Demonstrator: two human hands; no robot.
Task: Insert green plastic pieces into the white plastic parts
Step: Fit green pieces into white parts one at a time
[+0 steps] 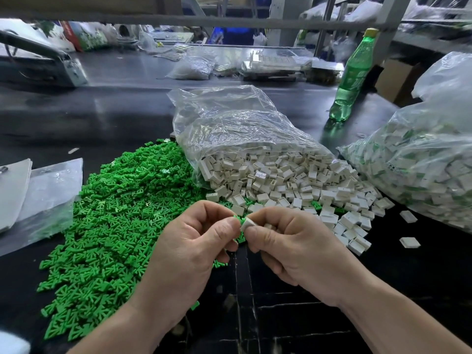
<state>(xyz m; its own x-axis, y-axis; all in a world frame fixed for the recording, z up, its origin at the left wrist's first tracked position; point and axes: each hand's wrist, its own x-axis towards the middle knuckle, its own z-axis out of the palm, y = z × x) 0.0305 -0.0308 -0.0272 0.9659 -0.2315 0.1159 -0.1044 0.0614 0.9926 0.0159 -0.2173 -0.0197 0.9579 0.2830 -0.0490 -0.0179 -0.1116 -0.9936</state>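
While both hands meet above the near middle of the dark table (293, 318), the left hand (194, 241) pinches a green piece (238, 217) and the right hand (288, 247) pinches a white part (246, 223), the two touching. Bare tabletop lies between the wrists. The green heap (115, 213) fills the left. Farther right, a white heap (293, 185) spills from a clear bag (242, 123). A fuller bag (421, 169) crowds the right edge, with a bottle (352, 75) beyond.

Head-worn view, angled forward and down, close over the worktable (115, 111)
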